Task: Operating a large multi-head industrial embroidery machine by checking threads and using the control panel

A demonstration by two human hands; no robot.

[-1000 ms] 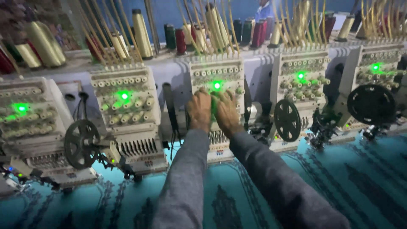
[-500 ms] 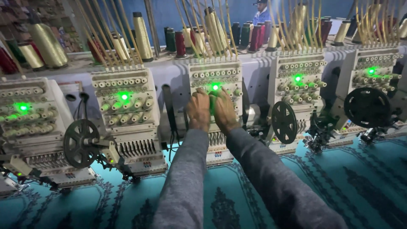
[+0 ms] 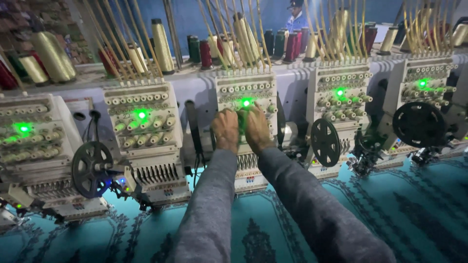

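The left hand (image 3: 225, 129) and the right hand (image 3: 257, 127) were raised side by side against the front of the white, knob-studded embroidery machine head (image 3: 246, 100), fingers curled in at the row of tension knobs just under its glowing green indicator light (image 3: 246, 103). Whether the fingers pinched a thread or only pressed on the knobs could not be told; nothing showed in either grasp. Against half a second earlier the hands sat at the same spot on the same head, only the view having drawn nearer, so the fiddling at the knobs seemed to be going on and not finished.

To the left of the hands stood a matching head (image 3: 142, 127) with a black spoked wheel (image 3: 92, 169) beside it; to the right, another head (image 3: 340, 104) and its wheel (image 3: 325, 142). Above the hands, gold and dark red thread cones (image 3: 162, 40) lined the top shelf. Below the forearms stretched turquoise fabric with a dark stitched pattern (image 3: 414, 209). Far beyond, a person in blue (image 3: 295, 18) stood by a blue wall.
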